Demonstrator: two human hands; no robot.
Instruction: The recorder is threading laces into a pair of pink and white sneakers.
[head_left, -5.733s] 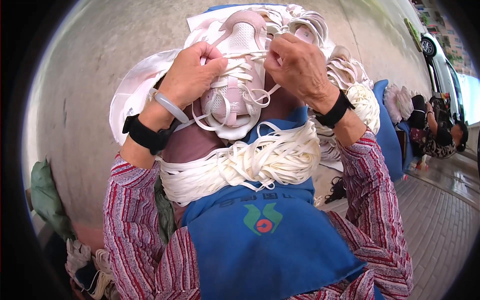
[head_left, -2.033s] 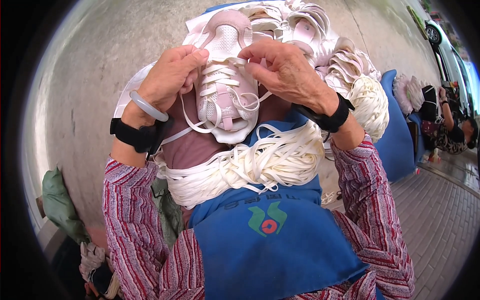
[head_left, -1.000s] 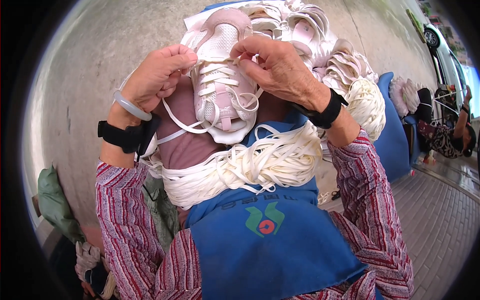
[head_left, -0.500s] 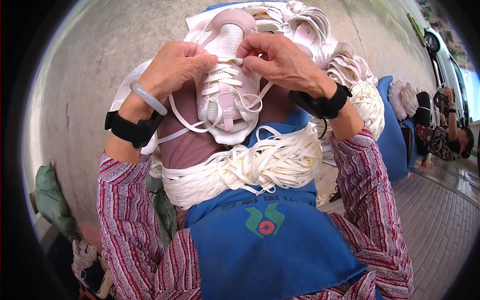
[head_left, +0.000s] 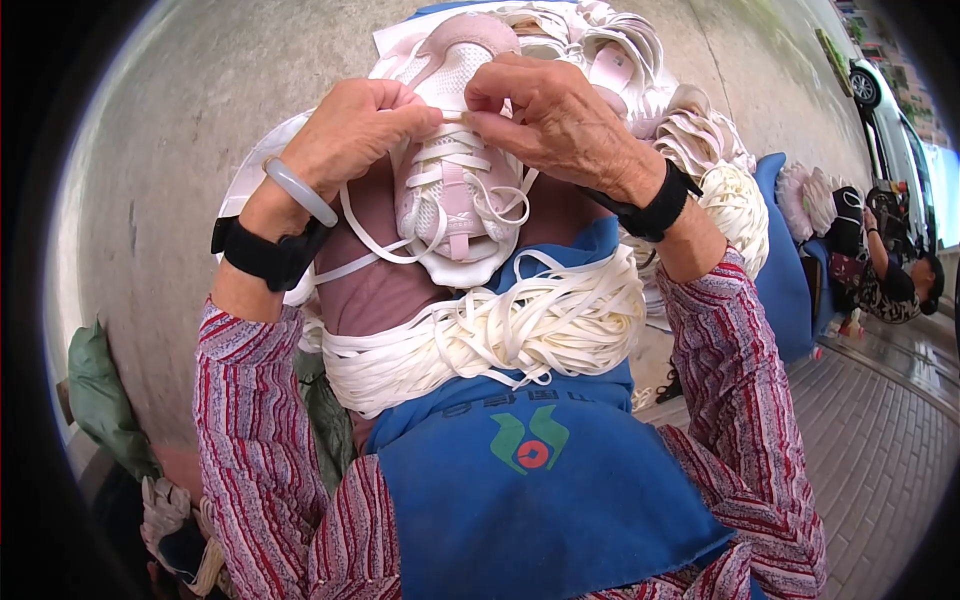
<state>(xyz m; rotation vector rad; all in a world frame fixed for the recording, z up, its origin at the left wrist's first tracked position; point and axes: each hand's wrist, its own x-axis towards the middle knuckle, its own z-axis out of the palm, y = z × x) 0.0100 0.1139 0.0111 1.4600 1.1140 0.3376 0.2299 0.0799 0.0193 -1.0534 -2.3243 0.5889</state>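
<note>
A pink and white shoe upper (head_left: pixel 459 78) lies across my knees, its mesh tongue side away from me and its toe-like pink tab end near me. White flat shoelace (head_left: pixel 450 158) criss-crosses up its front. My left hand (head_left: pixel 362 128) is closed at the left edge of the top lacing, thumb and forefinger pinching the lace. From the other side my right hand (head_left: pixel 560 118) pinches the same lace near the top row, its fingertips close to the left ones. A loose lace end loops down on the left of the shoe. Part of the right side is hidden behind my right hand.
A thick hank of white laces (head_left: pixel 500 325) lies across my lap above a blue apron (head_left: pixel 540 530). Stacked shoe uppers (head_left: pixel 615 65) and another lace bundle (head_left: pixel 735 215) are at the far right. A green sack (head_left: pixel 100 400) stands left. A person (head_left: pixel 905 285) sits at right.
My right hand has shifted a little left and upward, bringing its fingertips nearer the left hand. The left hand has moved slightly right. The shoe stays in nearly the same place.
</note>
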